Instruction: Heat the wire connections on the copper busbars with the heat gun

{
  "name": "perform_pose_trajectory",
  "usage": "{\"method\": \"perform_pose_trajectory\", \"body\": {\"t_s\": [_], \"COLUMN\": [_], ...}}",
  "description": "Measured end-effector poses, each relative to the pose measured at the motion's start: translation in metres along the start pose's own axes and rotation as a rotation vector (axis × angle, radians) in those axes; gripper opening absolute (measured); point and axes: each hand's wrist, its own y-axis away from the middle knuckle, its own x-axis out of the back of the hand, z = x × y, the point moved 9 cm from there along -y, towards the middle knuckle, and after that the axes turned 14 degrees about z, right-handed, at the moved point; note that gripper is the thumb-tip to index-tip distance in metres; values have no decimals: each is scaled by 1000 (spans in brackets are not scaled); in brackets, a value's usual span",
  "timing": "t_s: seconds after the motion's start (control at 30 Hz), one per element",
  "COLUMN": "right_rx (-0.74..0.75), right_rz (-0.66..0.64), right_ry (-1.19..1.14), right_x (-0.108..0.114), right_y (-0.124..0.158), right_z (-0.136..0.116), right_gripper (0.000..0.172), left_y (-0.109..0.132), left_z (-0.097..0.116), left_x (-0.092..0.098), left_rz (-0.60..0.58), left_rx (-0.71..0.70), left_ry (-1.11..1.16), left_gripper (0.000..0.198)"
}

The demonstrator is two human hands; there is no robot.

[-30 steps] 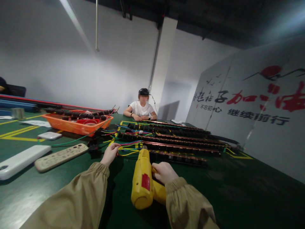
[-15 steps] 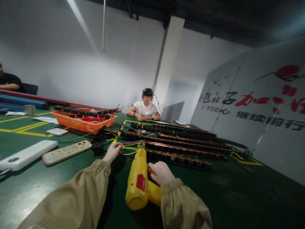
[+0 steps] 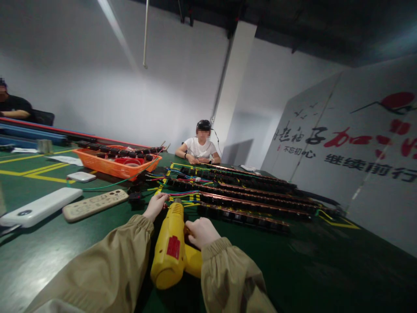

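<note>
My right hand (image 3: 202, 232) is closed round the handle of a yellow heat gun (image 3: 169, 248), whose nozzle points away from me at the wires. My left hand (image 3: 156, 206) pinches the ends of several coloured wires (image 3: 185, 193), just left of the nozzle. Those wires run right to long black strips with copper-coloured edges (image 3: 241, 215), lying side by side on the green table. The fingertips of my left hand are small and partly hidden in the view.
Left of my hands lie a beige remote control (image 3: 96, 205), a white power bank (image 3: 41, 208) and a small white box (image 3: 81, 176). An orange basket (image 3: 107, 165) with black parts stands behind them. Across the table (image 3: 325, 261) sits a person (image 3: 201, 148); another person (image 3: 14, 104) is far left.
The heat gun and my right hand have moved left, bringing the nozzle closer to my left hand. My left hand still pinches the wires. The view has shifted slightly.
</note>
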Motion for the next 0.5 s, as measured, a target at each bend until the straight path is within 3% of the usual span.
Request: {"method": "perform_pose_trajectory", "body": {"t_s": [0.5], "right_rx": [28], "right_rz": [37], "right_ry": [-23], "right_x": [0], "right_y": [-4], "right_z": [-4], "right_gripper": [27], "left_y": [3], "left_z": [4], "left_x": [1], "left_rz": [4], "left_rx": [2], "left_ry": [-9], "left_gripper": [24]}}
